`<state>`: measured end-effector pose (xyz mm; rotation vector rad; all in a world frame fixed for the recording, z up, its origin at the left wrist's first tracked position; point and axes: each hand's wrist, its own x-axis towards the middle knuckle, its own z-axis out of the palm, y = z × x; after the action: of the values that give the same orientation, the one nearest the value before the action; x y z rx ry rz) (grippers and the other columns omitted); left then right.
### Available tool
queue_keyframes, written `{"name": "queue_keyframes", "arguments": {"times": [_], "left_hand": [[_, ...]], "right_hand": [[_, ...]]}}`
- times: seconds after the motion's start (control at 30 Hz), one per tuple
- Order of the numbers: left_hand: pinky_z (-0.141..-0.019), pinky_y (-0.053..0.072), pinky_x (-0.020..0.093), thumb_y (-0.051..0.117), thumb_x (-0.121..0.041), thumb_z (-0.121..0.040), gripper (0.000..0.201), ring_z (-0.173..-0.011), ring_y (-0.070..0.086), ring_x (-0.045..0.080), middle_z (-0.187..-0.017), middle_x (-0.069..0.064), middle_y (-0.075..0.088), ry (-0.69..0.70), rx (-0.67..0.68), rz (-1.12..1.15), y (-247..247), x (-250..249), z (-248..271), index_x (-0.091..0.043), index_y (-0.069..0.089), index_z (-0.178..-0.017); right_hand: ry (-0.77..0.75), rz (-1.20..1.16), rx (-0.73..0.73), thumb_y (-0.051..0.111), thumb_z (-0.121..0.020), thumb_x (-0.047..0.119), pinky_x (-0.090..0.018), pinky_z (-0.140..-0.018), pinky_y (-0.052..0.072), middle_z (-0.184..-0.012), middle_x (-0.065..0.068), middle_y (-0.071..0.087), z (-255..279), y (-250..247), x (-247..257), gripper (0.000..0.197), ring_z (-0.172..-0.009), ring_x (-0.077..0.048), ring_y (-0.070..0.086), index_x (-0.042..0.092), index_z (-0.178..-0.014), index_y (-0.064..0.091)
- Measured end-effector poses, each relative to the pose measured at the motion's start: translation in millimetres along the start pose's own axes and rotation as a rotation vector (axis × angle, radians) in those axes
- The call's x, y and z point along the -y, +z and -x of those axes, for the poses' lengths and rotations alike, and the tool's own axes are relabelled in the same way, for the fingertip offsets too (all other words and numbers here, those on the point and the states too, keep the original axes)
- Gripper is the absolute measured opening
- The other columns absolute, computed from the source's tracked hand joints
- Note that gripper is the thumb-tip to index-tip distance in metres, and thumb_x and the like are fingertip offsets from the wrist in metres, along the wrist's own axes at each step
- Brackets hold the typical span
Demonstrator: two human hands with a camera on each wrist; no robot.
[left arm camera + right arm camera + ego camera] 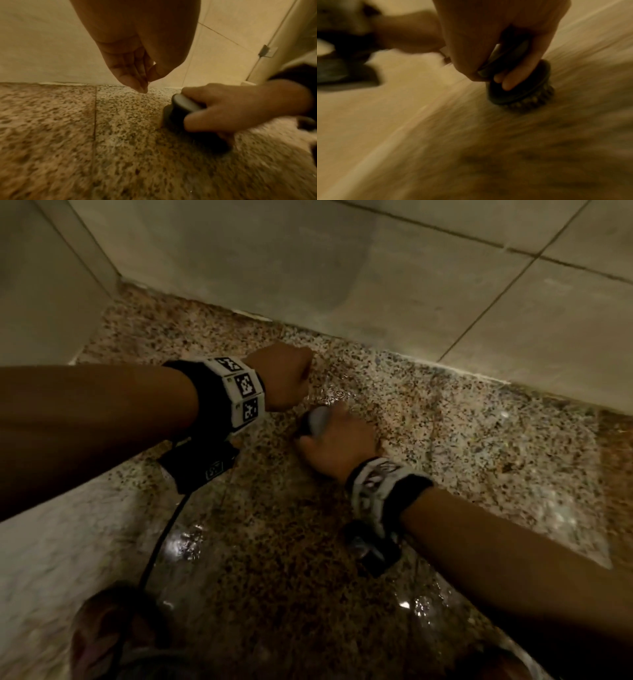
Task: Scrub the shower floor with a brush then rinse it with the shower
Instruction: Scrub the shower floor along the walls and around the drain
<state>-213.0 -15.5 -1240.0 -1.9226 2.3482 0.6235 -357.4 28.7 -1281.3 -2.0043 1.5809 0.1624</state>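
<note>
My right hand (337, 440) grips the grey knob of a round dark scrub brush (315, 421), whose bristles are pressed on the wet speckled granite shower floor (462, 433). In the right wrist view the fingers (510, 81) curl over the brush (522, 94), and the picture is smeared by motion. The left wrist view shows the brush (180, 112) low on the floor under my right hand (231, 106), close to the wall base. My left hand (145, 82) hangs just above the floor to the brush's left, its fingers loosely curled and holding nothing. From the head view, the left hand (291, 378) looks bunched.
Beige tiled walls (376, 268) meet the floor right behind the hands, with a corner at the far left. A glass door with a metal hinge (267, 51) stands to the right. A black cable (161, 542) hangs from my left wrist. The floor (188, 542) glistens with water nearer me.
</note>
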Motion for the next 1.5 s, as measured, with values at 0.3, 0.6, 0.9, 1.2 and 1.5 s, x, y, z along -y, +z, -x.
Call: {"name": "queue_keyframes", "arguments": {"times": [0.3,0.6,0.9,1.2,1.5], "left_hand": [[-0.073,0.039,0.036,0.047,-0.014,-0.092,0.02,-0.09,0.052,0.031,-0.103,0.017,0.056,-0.091,-0.139,0.1,-7.6,10.8,22.8,-0.005,0.051,-0.109],[-0.074,0.051,0.04,0.049,-0.015,-0.09,0.013,-0.087,0.056,0.03,-0.1,0.012,0.059,-0.279,-0.171,0.193,-4.3,30.1,55.4,-0.009,0.054,-0.1],[-0.077,0.045,0.037,0.047,-0.01,-0.089,0.011,-0.092,0.054,0.03,-0.099,0.012,0.058,-0.305,-0.267,0.203,-28.5,37.6,60.1,-0.009,0.053,-0.098],[-0.075,0.044,0.037,0.05,-0.018,-0.092,0.019,-0.09,0.055,0.033,-0.099,0.018,0.061,-0.498,-0.281,0.207,-12.5,70.9,99.0,-0.003,0.056,-0.102],[-0.074,0.044,0.035,0.046,-0.011,-0.091,0.012,-0.089,0.054,0.029,-0.098,0.013,0.06,-0.432,-0.29,0.229,-22.5,62.5,91.0,-0.008,0.054,-0.099]], "right_hand": [[0.125,-0.083,-0.198,0.066,-0.078,0.059,-0.033,-0.08,0.045,-0.127,-0.016,0.058,-50.8,-59.0,-31.5,0.083,-0.112,-0.036,0.057,0.012,-0.14,0.039],[-0.141,0.084,0.05,0.06,-0.083,0.055,-0.034,-0.07,0.045,-0.12,-0.016,0.059,-0.7,26.7,38.3,0.078,-0.102,-0.035,0.06,0.004,-0.137,0.035],[-0.02,-0.06,-0.141,0.063,-0.082,0.059,-0.032,-0.069,0.044,-0.119,-0.015,0.058,-46.6,-32.1,15.7,0.081,-0.102,-0.034,0.058,0.006,-0.138,0.038],[-0.213,0.075,0.077,0.061,-0.083,0.056,-0.042,-0.084,0.05,-0.126,-0.018,0.056,-17.5,50.9,91.1,0.086,-0.11,-0.039,0.057,0.006,-0.144,0.029],[-0.126,-0.151,-0.101,0.065,-0.083,0.052,-0.034,-0.075,0.045,-0.124,-0.011,0.056,-58.3,-20.5,50.6,0.068,-0.105,-0.031,0.057,0.011,-0.133,0.045]]}}
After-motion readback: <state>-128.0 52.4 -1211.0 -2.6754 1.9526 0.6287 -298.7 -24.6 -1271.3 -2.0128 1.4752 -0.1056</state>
